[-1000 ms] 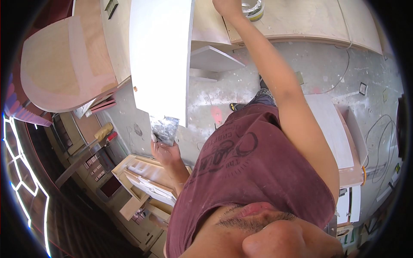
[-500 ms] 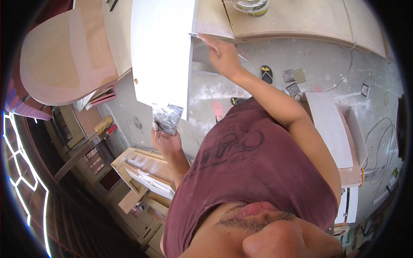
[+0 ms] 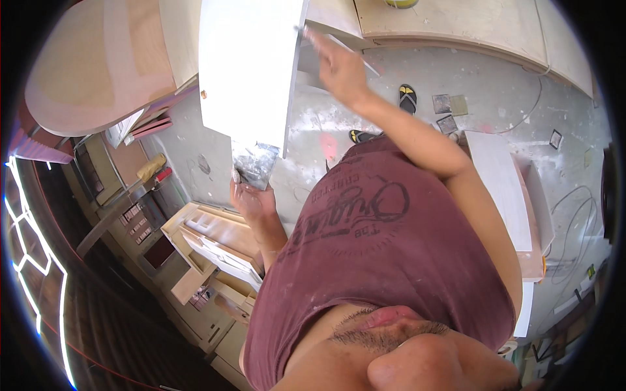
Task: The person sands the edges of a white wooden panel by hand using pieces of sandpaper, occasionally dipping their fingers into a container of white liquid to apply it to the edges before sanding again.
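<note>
A long white panel (image 3: 251, 72) lies before me, with a small brown spot near its left edge. My right hand (image 3: 344, 75) is closed, slightly blurred, at the panel's far right edge. It grips a thin putty knife (image 3: 305, 31), whose dark tip reaches over that edge; whether it touches the surface I cannot tell. Near the panel's front end my left hand (image 3: 254, 201) holds a square grey plate (image 3: 257, 168) from below, thumb along its side. White paste is smeared over the plate, which overlaps the panel's near end in view.
Curved wooden pieces stand at the far left (image 3: 78, 72) and far right (image 3: 456, 26), the latter bearing a partly visible tub (image 3: 401, 3). Dark square pads (image 3: 447, 124) and a cable (image 3: 580, 215) lie on the grey floor. A wooden cabinet (image 3: 208, 238) stands near my left arm.
The view has tipped, so the panel and floor sit higher in it. My right hand has turned a little with the putty knife at the panel's edge. My left hand keeps its plate.
</note>
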`<state>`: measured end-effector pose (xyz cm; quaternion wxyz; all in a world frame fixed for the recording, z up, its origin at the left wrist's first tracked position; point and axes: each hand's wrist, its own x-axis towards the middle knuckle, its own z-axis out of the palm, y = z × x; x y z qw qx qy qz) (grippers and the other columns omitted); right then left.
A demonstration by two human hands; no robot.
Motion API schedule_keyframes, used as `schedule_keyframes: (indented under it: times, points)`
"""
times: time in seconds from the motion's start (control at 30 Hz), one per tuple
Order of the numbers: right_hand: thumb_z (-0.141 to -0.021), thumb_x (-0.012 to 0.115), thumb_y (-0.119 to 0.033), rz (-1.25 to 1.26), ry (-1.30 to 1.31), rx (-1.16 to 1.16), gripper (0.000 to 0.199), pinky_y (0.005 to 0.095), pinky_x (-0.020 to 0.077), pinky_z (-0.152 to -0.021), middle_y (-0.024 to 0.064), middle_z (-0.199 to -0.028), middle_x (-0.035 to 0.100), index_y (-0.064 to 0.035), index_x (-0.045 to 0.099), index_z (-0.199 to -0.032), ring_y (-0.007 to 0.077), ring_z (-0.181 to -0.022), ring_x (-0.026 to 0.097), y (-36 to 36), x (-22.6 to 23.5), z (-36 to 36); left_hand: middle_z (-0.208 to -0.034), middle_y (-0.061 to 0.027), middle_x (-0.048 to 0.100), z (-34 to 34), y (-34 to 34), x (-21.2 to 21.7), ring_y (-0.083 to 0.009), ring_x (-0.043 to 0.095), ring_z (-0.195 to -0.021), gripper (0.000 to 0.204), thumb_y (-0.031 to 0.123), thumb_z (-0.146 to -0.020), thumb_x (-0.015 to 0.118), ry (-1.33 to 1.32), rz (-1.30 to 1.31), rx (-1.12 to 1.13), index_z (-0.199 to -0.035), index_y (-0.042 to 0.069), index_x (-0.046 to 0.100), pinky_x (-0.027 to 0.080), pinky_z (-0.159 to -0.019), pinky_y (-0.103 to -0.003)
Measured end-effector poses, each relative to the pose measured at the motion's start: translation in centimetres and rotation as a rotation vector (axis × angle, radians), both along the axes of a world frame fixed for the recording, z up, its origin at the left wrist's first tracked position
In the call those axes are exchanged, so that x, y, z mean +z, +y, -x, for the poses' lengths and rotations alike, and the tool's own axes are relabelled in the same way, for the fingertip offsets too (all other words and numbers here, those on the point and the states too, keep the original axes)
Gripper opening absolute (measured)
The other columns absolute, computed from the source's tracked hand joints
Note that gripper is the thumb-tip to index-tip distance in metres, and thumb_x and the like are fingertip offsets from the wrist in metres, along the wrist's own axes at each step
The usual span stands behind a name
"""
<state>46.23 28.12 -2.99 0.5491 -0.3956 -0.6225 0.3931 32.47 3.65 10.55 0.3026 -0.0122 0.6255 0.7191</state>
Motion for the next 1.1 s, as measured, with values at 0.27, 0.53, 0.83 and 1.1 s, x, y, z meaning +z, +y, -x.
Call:
schedule_keyframes:
  times: [0.27,0.53,0.83,1.1]
  points:
    - [-0.087,0.052,-0.005,0.280,-0.191,0.131,0.040,0.0364,0.0520,-0.072,0.0193,-0.092,0.068,-0.0148,0.063,-0.124,0.0315,-0.082,0.068,-0.8,1.4,-2.7,-0.115,-0.0087,0.063,-0.1,-0.1,0.2,-0.0183,0.063,-0.103,0.029,0.020,-0.099,0.042,-0.015,-0.029,0.012,-0.116,0.003,0.058,0.053,-0.088,-0.032]
    - [-0.087,0.051,-0.007,0.134,0.025,-0.054,0.033,0.0415,0.0510,-0.074,0.0222,-0.091,0.067,-0.0079,0.065,-0.117,0.0367,-0.084,0.066,3.9,-0.7,0.2,-0.114,-0.0080,0.064,2.0,-2.9,-0.7,-0.0195,0.062,-0.107,0.030,0.022,-0.096,0.043,-0.047,-0.027,0.055,-0.114,0.003,0.059,0.051,-0.090,-0.033]
    - [-0.091,0.053,-0.007,0.121,-0.038,0.116,0.036,0.0321,0.0518,-0.074,0.0197,-0.096,0.069,-0.0157,0.064,-0.124,0.0294,-0.079,0.067,-14.7,0.7,0.6,-0.118,-0.0074,0.063,5.9,-7.5,-2.0,-0.0201,0.061,-0.107,0.032,0.024,-0.096,0.042,-0.110,-0.114,-0.091,-0.115,0.004,0.058,0.050,-0.092,-0.034]
    - [-0.088,0.050,-0.003,0.122,0.081,-0.206,0.031,0.0372,0.0496,-0.081,0.0239,-0.098,0.067,0.0016,0.062,-0.116,0.0318,-0.092,0.067,-7.4,2.4,-0.4,-0.118,-0.0074,0.063,8.4,-10.3,-2.1,-0.0204,0.061,-0.108,0.031,0.023,-0.097,0.043,-0.054,-0.073,-0.158,-0.115,0.004,0.059,0.050,-0.092,-0.036]
